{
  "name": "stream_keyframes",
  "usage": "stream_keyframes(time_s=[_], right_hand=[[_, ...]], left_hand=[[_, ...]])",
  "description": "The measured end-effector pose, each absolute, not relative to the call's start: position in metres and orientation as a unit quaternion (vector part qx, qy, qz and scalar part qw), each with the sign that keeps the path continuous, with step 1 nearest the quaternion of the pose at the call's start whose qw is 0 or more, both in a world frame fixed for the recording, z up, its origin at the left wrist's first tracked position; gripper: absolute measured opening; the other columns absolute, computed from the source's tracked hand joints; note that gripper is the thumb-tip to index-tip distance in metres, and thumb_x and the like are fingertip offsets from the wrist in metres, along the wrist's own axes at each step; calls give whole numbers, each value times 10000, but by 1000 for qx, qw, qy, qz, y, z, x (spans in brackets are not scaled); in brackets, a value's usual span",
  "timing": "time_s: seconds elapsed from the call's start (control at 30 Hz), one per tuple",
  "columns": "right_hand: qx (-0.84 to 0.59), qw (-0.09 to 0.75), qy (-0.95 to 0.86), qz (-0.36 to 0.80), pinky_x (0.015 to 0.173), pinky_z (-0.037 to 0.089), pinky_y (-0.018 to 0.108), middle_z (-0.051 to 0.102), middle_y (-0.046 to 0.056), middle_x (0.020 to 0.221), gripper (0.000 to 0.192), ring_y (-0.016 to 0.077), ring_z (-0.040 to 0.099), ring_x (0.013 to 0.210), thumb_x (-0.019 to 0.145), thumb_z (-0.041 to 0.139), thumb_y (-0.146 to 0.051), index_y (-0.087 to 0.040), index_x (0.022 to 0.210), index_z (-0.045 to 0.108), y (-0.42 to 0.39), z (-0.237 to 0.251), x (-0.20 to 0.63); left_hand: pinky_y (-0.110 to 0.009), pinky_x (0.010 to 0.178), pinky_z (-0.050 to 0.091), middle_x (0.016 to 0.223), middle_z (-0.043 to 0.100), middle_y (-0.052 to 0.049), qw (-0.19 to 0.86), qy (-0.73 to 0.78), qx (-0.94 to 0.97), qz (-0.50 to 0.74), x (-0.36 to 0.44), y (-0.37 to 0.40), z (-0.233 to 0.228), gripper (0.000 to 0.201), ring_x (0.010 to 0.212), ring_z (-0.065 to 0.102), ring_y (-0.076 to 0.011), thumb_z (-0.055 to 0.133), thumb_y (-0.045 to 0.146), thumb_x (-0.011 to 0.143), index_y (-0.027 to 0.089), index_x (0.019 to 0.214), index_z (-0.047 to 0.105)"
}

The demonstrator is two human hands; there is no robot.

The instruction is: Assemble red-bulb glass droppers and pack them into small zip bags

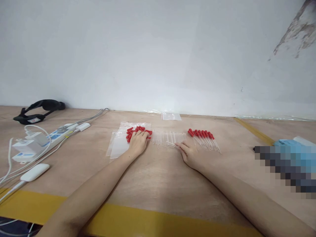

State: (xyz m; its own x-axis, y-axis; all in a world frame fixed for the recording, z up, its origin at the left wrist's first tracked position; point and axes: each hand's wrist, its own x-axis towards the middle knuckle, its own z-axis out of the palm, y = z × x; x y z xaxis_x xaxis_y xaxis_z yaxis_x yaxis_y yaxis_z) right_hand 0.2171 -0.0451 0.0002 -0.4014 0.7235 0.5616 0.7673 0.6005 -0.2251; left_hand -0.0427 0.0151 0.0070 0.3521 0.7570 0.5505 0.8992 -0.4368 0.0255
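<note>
My left hand [138, 142] lies palm down over a heap of red rubber bulbs [140, 129], which rest on clear plastic bags [118, 144]. To its right lies a row of clear glass pipette tubes [168, 137] on the wooden table [158, 177]. My right hand [189, 154] pinches one thin glass tube [171, 144] at the near edge of that row. Further right, a row of assembled droppers with red bulbs [203, 138] lies fanned out on the table.
A power strip with plugged chargers and cables [44, 140] sits at the left, with a white power bank [34, 172] in front. A black strap [39, 110] lies by the wall. A small clear bag [171, 116] rests at the back. Yellow tape [148, 220] marks the near edge.
</note>
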Motion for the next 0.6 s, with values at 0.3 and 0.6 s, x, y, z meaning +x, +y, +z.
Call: stream_keyframes(time_s=[0.3,0.6], right_hand=[[-500,299,-812,13,596,409,262,617,31,733,219,138,548,632,846,383,-277,-188,870,582,-65,29,207],[-485,311,-817,34,608,398,255,612,20,737,202,127,545,641,846,390,-297,-197,859,565,-60,16,203]], left_hand=[[-286,786,413,922,485,-65,5,-423,-824,-377,-15,-15,7,207,878,488,-166,374,155,859,165,989,535],[-299,748,436,873,599,-34,-126,-398,-831,-368,4,-34,6,152,822,551,-163,393,199,867,176,919,534]])
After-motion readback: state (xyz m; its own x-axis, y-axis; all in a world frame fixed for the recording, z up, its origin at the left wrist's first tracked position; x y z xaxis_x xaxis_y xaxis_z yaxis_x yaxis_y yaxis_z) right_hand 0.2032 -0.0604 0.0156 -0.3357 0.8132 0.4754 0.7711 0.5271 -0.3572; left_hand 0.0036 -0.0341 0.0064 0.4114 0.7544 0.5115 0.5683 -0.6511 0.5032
